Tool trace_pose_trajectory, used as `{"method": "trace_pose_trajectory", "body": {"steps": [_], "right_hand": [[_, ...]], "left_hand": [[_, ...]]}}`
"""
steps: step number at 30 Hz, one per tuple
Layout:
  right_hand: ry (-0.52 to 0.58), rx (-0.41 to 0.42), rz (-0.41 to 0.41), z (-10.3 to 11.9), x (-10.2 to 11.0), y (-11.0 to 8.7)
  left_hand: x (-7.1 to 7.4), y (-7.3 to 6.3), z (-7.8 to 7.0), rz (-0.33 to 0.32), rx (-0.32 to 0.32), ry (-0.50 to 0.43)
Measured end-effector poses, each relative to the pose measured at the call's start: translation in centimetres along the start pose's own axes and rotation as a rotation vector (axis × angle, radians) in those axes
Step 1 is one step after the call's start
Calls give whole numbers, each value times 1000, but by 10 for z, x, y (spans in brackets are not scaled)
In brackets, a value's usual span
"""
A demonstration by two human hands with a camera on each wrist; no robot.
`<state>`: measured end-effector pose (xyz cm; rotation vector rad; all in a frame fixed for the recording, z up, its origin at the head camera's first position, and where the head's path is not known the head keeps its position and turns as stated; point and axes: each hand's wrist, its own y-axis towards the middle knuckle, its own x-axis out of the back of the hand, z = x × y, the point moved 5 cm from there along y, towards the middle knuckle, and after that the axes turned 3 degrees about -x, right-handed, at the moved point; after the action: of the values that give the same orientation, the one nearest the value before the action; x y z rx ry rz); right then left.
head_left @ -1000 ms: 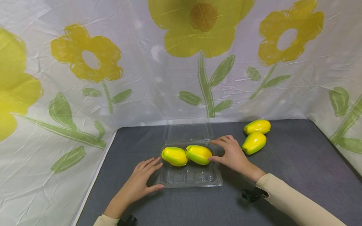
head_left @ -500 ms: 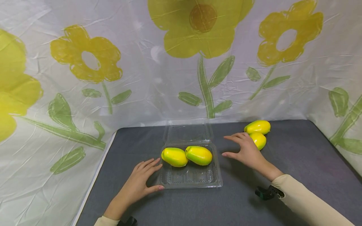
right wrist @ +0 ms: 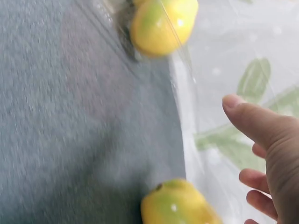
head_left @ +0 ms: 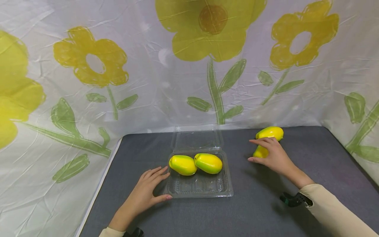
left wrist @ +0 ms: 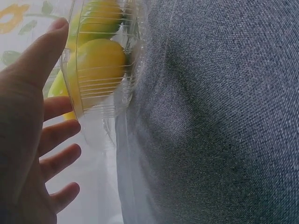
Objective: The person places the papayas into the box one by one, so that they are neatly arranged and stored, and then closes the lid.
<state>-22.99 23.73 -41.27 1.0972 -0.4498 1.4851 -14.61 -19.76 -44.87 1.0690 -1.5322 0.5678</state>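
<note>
An unlatched clear plastic clamshell box holds two yellow-green fruits that look like small papayas, a left one and a right one. At the box's left side is my left hand, fingers spread; in the left wrist view its thumb and fingertips are at the rim. My right hand, thumb and fingers apart, hovers over the nearer loose fruit and partly covers it. The right wrist view shows a gap between that hand and the fruit. Behind lies another loose fruit.
The box's transparent lid is folded back toward the flower-print backdrop. Dark grey cloth covers the table, its left edge bordered in white. The two loose fruits are at the back right, against each other.
My right hand has moved away from the right fruit in the box, rightward to the loose fruits. My left hand and the box have stayed in place.
</note>
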Motion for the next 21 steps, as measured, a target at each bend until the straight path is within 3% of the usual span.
{"method": "trace_pose_trajectory", "body": {"steps": [12,21], "right_hand": [[-9,61,-37,-26,17,-3],[-27,25,44,-45,25,-3]], "left_hand": [[0,0,0,4,16,4],[-1,0,1,5,17,0]]}}
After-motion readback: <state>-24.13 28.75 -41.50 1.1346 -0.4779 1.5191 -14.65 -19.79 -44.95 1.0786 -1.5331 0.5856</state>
